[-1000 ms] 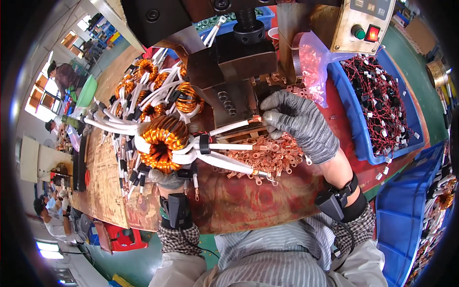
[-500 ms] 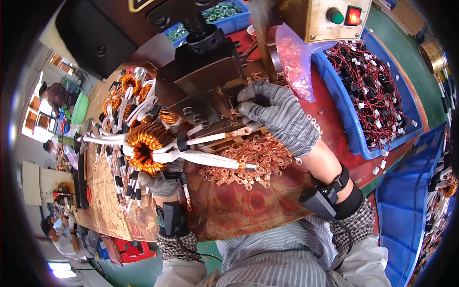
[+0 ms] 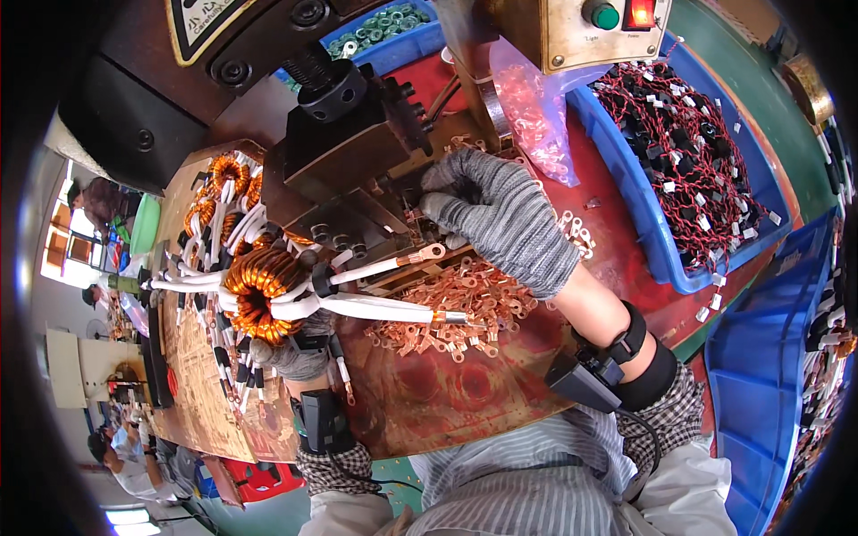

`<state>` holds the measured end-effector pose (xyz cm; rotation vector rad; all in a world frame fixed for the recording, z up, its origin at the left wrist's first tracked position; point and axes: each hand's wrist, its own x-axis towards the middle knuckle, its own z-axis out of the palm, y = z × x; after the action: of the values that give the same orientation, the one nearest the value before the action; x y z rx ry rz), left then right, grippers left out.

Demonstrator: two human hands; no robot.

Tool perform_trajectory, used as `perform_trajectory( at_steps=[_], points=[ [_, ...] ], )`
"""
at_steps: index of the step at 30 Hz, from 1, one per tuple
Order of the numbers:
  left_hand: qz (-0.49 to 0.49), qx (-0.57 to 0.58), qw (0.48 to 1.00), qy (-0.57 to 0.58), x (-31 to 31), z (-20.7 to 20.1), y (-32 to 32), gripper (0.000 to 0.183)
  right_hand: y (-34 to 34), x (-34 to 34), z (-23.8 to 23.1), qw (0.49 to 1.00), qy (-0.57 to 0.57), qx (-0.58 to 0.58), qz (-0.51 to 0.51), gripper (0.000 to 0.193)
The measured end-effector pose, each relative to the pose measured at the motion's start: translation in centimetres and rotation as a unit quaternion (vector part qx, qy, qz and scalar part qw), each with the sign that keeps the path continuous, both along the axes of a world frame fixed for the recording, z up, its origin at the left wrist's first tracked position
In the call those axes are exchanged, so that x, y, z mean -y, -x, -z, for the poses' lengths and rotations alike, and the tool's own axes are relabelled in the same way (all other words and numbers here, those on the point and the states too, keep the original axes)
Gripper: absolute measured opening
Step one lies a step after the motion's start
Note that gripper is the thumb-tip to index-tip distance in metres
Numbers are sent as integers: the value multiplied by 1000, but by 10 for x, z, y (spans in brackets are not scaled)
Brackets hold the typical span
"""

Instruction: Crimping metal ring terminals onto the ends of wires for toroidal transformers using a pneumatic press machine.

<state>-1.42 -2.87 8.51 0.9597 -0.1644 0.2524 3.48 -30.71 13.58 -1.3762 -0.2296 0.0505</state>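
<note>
My left hand (image 3: 299,359), in a grey knit glove, holds a copper-wound ring coil (image 3: 279,268) from beneath; the coil partly hides its fingers. White-sleeved leads stick out of the coil on both sides. The upper right lead ends in a copper ring lug (image 3: 422,255), while a lower white lead (image 3: 380,307) points right with a bare metal end. My gloved right hand (image 3: 500,219) is at the dark press (image 3: 335,156), thumb and fingers closed by its die. What sits between those fingertips is hidden. Below them lies a heap of copper lugs (image 3: 460,304).
More ring coils (image 3: 223,192) lie on the wooden board at left. A blue bin (image 3: 617,170) of red-black wires stands right, near a plastic bag of lugs (image 3: 532,116). Behind the press is a blue tray (image 3: 402,58) of green rings. A control box (image 3: 590,31) hangs above.
The whole view has shifted slightly, so the press appears farther left and lower. My left hand still holds the coil, and my right hand stays at the die with fingers closed.
</note>
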Motion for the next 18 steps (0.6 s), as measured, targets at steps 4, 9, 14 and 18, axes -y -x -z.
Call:
perform_trajectory(
  at_steps=[4,9,14,18],
  points=[
    [-10,-6,1000,-3,-1,1,2,106,-1,-3,2,1000,9,2,6,16],
    [-16,-7,1000,-9,1,-3,4,106,-6,2,11,988,66,105,89,20],
    [-16,-6,1000,-11,2,0,2,106,-5,13,12,984,65,86,142,19],
    [-22,-11,1000,-13,2,1,1,106,-4,16,11,988,53,78,125,18]
  ],
)
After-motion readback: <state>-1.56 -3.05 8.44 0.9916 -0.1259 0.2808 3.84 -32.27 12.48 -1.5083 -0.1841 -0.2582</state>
